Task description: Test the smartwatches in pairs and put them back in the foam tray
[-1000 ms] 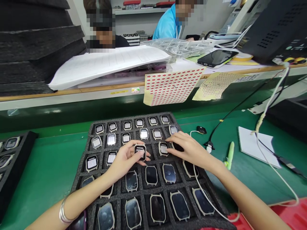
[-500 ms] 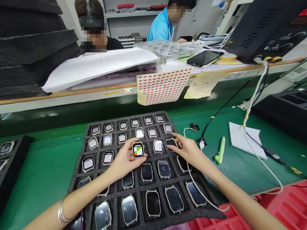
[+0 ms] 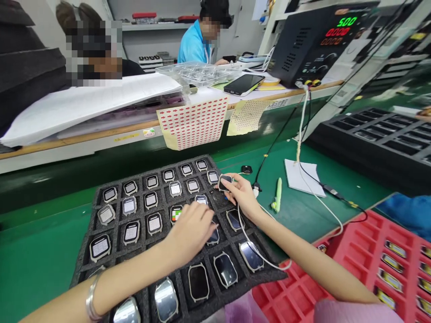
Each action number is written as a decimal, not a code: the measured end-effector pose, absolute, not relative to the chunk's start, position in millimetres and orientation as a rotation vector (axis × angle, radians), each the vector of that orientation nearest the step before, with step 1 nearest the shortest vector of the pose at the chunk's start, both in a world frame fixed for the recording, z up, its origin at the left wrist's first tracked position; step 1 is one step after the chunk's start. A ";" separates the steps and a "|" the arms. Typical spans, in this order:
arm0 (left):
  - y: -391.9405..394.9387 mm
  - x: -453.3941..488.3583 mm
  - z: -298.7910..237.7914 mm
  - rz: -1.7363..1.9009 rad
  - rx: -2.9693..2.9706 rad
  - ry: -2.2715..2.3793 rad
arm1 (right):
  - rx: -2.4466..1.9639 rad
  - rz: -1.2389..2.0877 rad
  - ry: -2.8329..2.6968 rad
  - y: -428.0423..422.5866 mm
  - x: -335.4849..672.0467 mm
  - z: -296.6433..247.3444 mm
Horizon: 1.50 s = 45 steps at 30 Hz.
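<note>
My right hand [image 3: 240, 195] is closed on a smartwatch body [image 3: 225, 183] with a dark screen and no strap, lifted at the right side of a dark foam tray [image 3: 249, 280]. An uncovered slot shows just under it. My left hand [image 3: 195, 226] hovers over the tray's middle with loosely bent fingers and no watch visible in it. Beside its knuckles, a watch with a green, white and orange screen [image 3: 175, 214] sits in a slot, partly covered. Watches in the far rows show lit white screens; those in the near rows are dark.
A white cable [image 3: 251, 246] loops over the tray's right side. Right of it lie a small black puck [image 3: 247, 169], a green pen [image 3: 278, 195] and white paper [image 3: 305, 177]. A red tray [image 3: 357, 251] stands lower right, a power supply [image 3: 316, 45] behind. Two people sit opposite.
The colour-screen watch has left my left hand and lies in the tray. My right hand has lifted a dark watch from its slot. The view has swung to the right.
</note>
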<state>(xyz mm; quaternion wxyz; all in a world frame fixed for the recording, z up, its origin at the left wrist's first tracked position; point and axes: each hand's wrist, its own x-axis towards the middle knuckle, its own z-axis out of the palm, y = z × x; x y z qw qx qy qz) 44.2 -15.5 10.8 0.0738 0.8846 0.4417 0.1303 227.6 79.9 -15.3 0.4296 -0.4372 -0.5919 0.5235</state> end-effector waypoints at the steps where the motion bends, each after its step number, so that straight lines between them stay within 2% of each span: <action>1: -14.9 58.6 11.0 0.344 2.677 1.288 | -1.092 1.305 -1.471 79.6 227.5 -17.5; 4: -11.7 99.8 3.4 0.323 2.674 1.264 | -1.082 1.330 -1.527 76.6 232.4 -18.0; 10: -1.3 133.8 -6.0 0.372 2.427 1.500 | -1.090 1.241 -1.632 69.5 268.1 -17.8; 18: 10.3 121.4 -2.9 0.614 2.026 1.366 | -1.238 1.227 -1.590 73.2 292.8 -38.3; 26: 10.6 99.1 -19.9 0.843 1.479 1.091 | -1.307 0.909 -1.337 49.5 256.5 -52.6; 35: 0.7 50.6 7.3 0.923 1.063 0.910 | -1.253 0.846 -1.374 53.8 215.3 -54.2; 39: -9.4 43.1 6.9 0.931 0.911 0.930 | -1.181 0.908 -1.381 70.7 205.5 -40.6; 45: -12.4 27.1 -2.5 0.966 1.103 1.074 | -1.020 1.089 -1.363 89.6 203.7 17.2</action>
